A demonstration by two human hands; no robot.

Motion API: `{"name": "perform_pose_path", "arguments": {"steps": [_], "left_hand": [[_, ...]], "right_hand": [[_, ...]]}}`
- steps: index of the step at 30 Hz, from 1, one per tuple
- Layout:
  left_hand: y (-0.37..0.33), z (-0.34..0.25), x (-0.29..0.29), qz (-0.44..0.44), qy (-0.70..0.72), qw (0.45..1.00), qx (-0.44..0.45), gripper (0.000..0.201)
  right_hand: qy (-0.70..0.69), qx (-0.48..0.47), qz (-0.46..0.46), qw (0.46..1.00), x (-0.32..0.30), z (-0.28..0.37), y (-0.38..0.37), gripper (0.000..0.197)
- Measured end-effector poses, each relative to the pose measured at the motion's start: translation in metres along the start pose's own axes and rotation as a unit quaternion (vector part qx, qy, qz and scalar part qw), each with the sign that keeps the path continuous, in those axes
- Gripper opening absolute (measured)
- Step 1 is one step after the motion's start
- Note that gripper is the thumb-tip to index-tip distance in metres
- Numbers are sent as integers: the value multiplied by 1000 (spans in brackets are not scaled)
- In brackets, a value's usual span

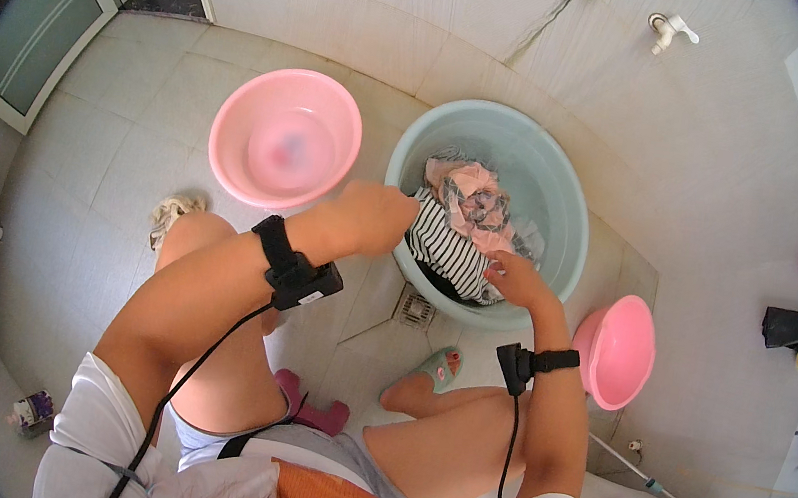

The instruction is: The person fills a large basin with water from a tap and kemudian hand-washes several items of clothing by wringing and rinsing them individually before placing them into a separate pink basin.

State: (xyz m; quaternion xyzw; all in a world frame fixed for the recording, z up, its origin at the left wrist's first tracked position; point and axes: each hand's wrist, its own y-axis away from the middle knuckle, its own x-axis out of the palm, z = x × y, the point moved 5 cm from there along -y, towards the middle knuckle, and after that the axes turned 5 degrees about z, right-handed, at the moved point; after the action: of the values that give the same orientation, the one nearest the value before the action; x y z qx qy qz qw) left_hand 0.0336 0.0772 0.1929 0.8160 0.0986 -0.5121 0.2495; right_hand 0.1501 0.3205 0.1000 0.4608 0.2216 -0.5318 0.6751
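A large grey-green tub (569,186) stands on the floor in front of me with wet clothes in it. Inside lies a black-and-white striped garment (447,253), and beside it a pink patterned garment (474,199). My left hand (385,219) is closed at the tub's left rim, at the striped garment's edge; its fingertips are partly hidden. With bent fingers my right hand (518,281) grips the same striped cloth near the tub's front right side. The cloth lies between both hands.
A pink basin (232,141) with a blurred pattern on its bottom stands left of the tub. A smaller pink basin (619,354) leans at the right. A floor drain (414,309) lies before the tub. A tap (670,31) juts from the wall. Black cables trail from both wrists.
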Motion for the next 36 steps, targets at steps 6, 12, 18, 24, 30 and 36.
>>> {"name": "perform_pose_path", "arguments": {"steps": [6, 12, 18, 24, 30, 36], "left_hand": [[-2, 2, 2, -4, -1, 1000, 3, 19], [-1, 1, -2, -2, 3, 1000, -4, 18], [0, 1, -2, -1, 11, 1000, -6, 18], [-1, 1, -2, -10, 10, 1000, 1, 19], [-1, 3, -1, 1, 11, 1000, -3, 19], [0, 2, -1, -4, 17, 1000, 0, 19]], "right_hand": [[10, 16, 41, 999, -1, 3, -1, 39], [17, 11, 44, 999, -3, 7, 1, 38], [-2, 2, 9, 1000, -3, 4, 1, 32], [1, 5, 9, 1000, -5, 7, 2, 32], [-11, 27, 19, 999, -7, 13, 4, 33], [0, 14, 16, 1000, -6, 10, 3, 33]]}}
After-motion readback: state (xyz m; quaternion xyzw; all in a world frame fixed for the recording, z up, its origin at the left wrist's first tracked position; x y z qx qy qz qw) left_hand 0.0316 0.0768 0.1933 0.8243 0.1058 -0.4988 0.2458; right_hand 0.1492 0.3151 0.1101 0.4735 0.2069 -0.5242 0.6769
